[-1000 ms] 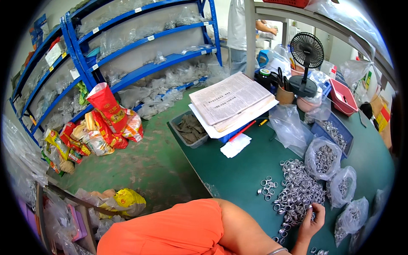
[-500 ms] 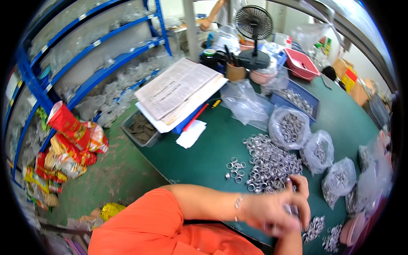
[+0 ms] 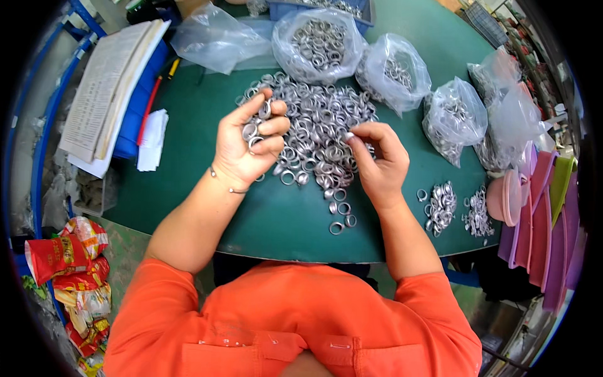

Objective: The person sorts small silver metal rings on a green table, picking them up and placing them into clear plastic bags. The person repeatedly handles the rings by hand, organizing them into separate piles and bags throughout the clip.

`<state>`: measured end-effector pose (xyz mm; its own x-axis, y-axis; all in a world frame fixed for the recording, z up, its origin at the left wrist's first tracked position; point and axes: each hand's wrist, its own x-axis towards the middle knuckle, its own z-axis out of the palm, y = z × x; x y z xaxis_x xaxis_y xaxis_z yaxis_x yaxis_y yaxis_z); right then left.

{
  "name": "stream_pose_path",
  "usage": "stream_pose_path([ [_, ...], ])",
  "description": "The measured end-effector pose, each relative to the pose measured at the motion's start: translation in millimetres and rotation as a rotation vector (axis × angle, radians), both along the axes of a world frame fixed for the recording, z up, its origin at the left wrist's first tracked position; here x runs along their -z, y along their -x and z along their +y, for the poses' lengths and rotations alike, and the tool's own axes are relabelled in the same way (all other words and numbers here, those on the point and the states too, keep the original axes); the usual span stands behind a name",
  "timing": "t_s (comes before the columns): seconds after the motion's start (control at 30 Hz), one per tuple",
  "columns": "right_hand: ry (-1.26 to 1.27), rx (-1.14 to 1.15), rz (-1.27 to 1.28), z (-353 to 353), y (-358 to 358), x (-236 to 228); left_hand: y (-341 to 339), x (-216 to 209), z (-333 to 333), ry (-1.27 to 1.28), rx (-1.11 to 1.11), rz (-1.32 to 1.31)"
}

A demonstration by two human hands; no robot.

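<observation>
Several silver metal rings [image 3: 250, 132] lie in my left hand [image 3: 242, 147], whose fingers curl around them, palm turned up. It is raised over the left edge of a large heap of loose metal rings [image 3: 320, 119] on the green table. My right hand [image 3: 384, 164] is at the heap's right side, thumb and forefinger pressed together; whatever is between their tips is too small to make out. A few stray rings [image 3: 339, 210] trail from the heap toward me. Two smaller piles of metal pieces, one nearer [image 3: 441, 207] and one farther right [image 3: 478, 213], lie right of my right forearm.
Clear plastic bags of rings [image 3: 319, 44] stand behind the heap and to its right [image 3: 455, 119]. A blue tray [image 3: 367, 14] is at the back. Papers [image 3: 110, 88], a red pen [image 3: 148, 110] and a white slip [image 3: 152, 141] lie left. Pink tubs [image 3: 504, 198] sit at the right edge.
The view has swung toward the right and down onto the table. My left hand, earlier reaching across beside the right, is now left of it, palm up with rings. My right hand has come to the heap.
</observation>
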<state>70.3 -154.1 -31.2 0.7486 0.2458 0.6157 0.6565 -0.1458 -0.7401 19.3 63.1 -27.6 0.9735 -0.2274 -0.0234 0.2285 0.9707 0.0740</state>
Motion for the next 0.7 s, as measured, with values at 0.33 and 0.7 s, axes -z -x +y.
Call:
stream_pose_path([
  [0.33, -0.117, -0.093, 0.201, 1.0, 4.4, 4.7, 2.5, 12.0, -9.0, 0.036, 0.000, 0.007],
  [0.7, 0.101, -0.047, -0.579, 40.2, -28.8, -53.1, 1.0, 14.1, -8.0, 0.123, -0.156, 0.218],
])
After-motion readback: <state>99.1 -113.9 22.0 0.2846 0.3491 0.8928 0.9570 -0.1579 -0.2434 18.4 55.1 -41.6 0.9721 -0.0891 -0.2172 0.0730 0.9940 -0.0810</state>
